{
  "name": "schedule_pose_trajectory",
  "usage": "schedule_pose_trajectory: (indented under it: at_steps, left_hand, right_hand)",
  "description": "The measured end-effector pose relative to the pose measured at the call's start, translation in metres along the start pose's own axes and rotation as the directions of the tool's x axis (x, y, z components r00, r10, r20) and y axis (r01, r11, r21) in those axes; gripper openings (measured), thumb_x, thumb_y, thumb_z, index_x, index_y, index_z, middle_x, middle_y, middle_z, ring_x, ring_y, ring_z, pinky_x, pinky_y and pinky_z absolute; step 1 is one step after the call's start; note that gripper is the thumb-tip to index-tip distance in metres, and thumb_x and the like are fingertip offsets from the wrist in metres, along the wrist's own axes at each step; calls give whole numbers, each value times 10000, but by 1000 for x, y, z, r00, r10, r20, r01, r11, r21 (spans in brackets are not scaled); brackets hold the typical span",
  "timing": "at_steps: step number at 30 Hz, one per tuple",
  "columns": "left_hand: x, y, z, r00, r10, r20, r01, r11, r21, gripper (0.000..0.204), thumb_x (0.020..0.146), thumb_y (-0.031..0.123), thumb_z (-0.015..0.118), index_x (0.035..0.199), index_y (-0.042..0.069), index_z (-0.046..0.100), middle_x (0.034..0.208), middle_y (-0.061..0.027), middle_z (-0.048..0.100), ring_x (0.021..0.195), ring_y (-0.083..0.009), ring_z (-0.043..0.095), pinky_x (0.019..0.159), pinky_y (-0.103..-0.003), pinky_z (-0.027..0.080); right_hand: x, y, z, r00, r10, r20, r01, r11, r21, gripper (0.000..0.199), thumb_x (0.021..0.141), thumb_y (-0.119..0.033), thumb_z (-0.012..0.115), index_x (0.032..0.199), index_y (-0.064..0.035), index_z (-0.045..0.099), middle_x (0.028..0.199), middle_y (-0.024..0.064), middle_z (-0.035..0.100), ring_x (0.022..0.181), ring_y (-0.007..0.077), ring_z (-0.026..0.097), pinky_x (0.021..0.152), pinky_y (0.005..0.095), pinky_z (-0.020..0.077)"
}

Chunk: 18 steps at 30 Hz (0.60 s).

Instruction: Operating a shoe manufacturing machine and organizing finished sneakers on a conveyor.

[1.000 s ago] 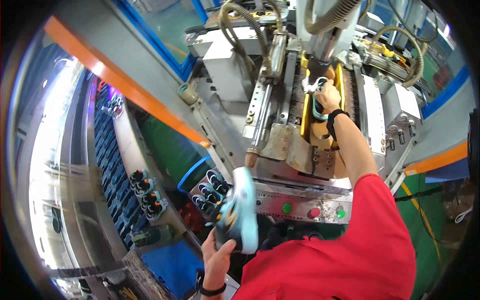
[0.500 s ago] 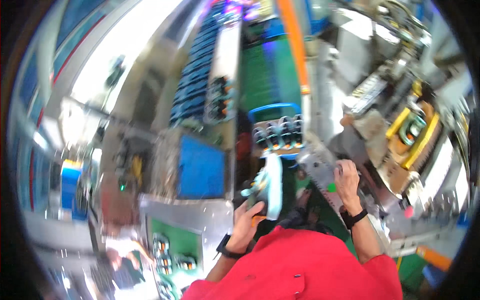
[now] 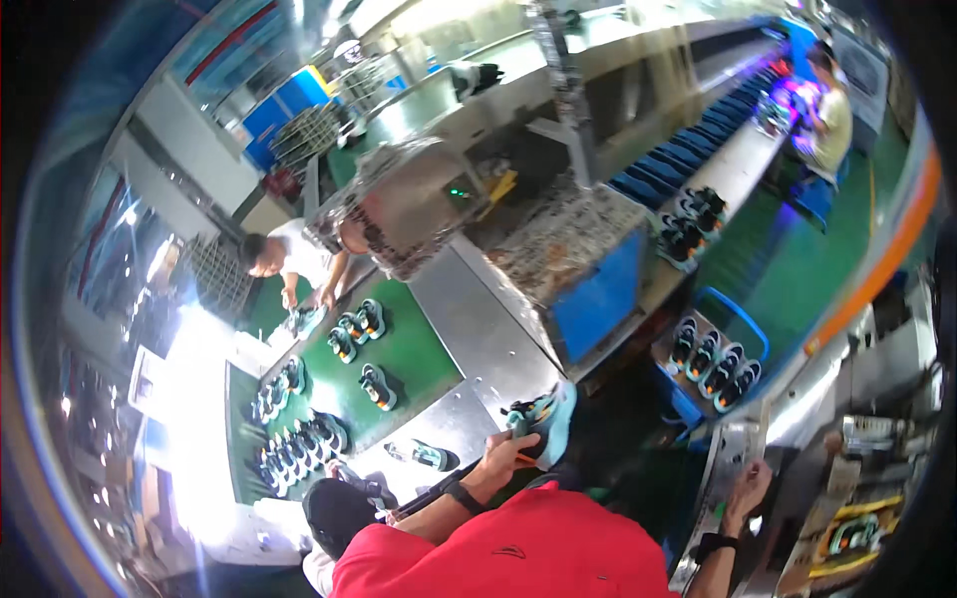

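Shoe (image 3: 543, 419) over metal table (image 3: 478, 329) edge

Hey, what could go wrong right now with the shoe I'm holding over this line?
The left hand grips the teal shoe only at its heel end above the metal plate, so it might slip. The right hand rests on the machine edge, possibly a pinch spot.

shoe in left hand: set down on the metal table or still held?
Held. The left hand grips the teal-soled shoe above the metal table edge, tilted; contact with the surface cannot be told.
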<state>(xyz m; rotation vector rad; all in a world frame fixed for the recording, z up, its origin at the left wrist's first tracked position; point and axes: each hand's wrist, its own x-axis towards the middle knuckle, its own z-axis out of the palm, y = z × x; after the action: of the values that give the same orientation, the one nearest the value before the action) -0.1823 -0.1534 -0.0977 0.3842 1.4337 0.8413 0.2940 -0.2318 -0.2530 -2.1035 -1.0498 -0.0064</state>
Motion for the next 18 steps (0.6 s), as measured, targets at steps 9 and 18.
schedule_pose_trajectory:
  at_steps: [9, 18]
  left_hand:
    - [161, 12, -206, 888, 95, -450, -243, 927, -284, 310, 741, 71, 742, 993, -54, 613, 883, -185, 663, 676, -312, 668, 527, -421, 577]
    - [275, 54, -365, 449, 459, -767, -151, 885, 441, 646, 718, 222, 690, 1242, -50, 429, 1006, -260, 644, 953, -442, 617, 819, -472, 487]
  right_hand:
    - [192, -370, -8, 802, -596, -45, 590, 778, 214, 247, 838, 20, 619, 1083, -8, 599, 1041, 123, 628, 896, 235, 611, 801, 326, 486]
    - [319, -705, 110, 86, -989, 120, 986, 67, -150, 610, 806, 66, 579, 1385, -89, 466, 1380, 113, 513, 1292, 288, 474, 1050, 365, 394]
